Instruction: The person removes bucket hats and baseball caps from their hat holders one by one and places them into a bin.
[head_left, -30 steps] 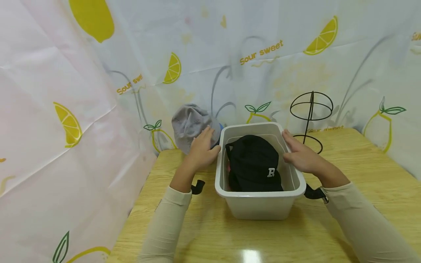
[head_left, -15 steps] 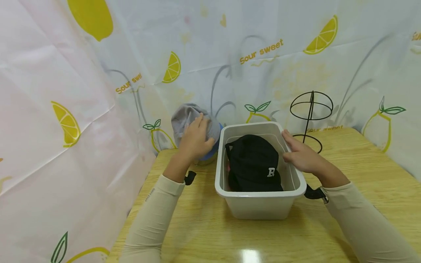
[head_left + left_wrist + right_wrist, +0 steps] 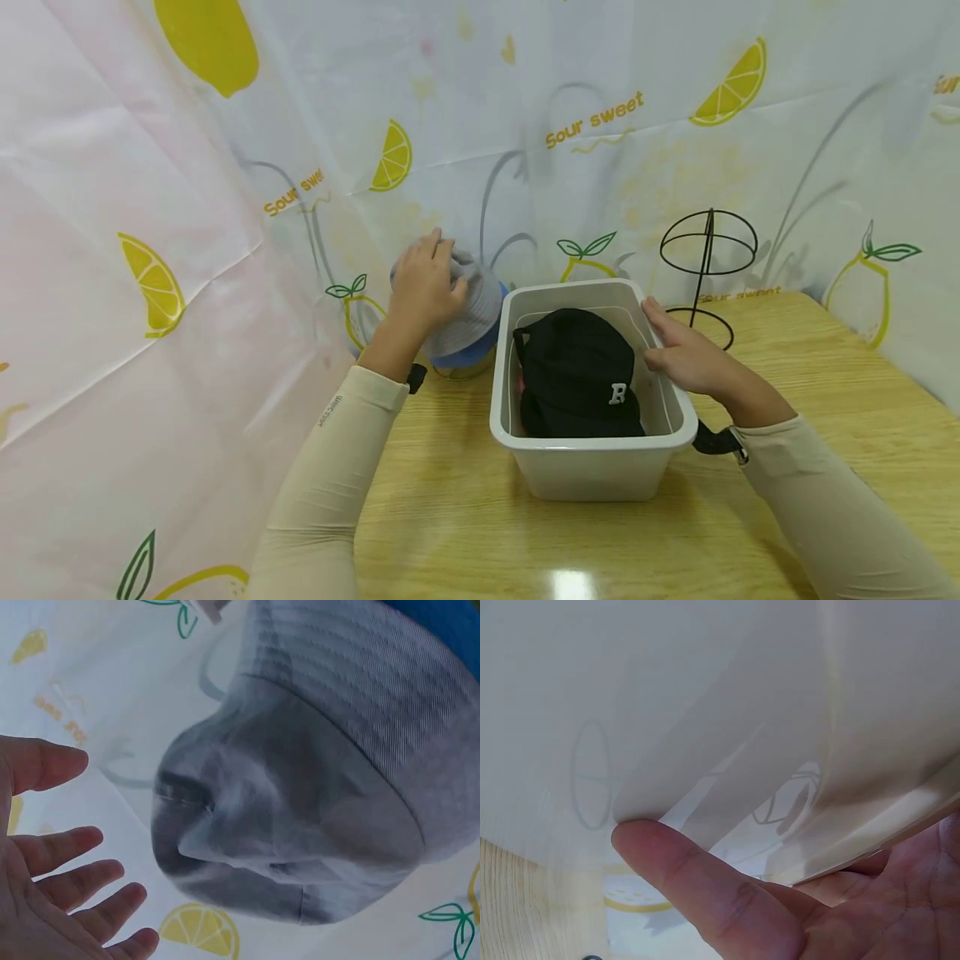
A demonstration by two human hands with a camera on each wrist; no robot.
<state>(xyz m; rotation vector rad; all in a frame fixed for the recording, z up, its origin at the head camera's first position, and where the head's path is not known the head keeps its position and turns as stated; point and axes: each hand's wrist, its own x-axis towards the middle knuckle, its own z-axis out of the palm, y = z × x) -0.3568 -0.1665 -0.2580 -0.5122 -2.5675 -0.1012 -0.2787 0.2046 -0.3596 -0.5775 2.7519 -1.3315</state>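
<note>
A grey bucket hat [image 3: 476,312] is at the back left, over a blue brim [image 3: 472,354]. My left hand [image 3: 425,283] overlaps its crown in the head view; the left wrist view has the spread fingers [image 3: 71,889] beside the crown of the hat [image 3: 300,787], with a gap between. A white plastic bin [image 3: 592,467] stands in front of me, holding a black cap [image 3: 577,367] with a white letter. My right hand [image 3: 686,350] grips its right rim, thumb over the edge and fingers along the outside. In the right wrist view one finger [image 3: 705,885] lies against the outer wall [image 3: 667,697].
A black wire hat stand [image 3: 705,267] is bare at the back right, behind the bin. Below the blue brim a thin ring [image 3: 453,375] meets the wooden table [image 3: 465,500]. Lemon-printed cloth [image 3: 300,100] hangs behind and on the left.
My left hand has left the bin's left rim and moved left and up over the grey bucket hat. The right hand and the bin have stayed put.
</note>
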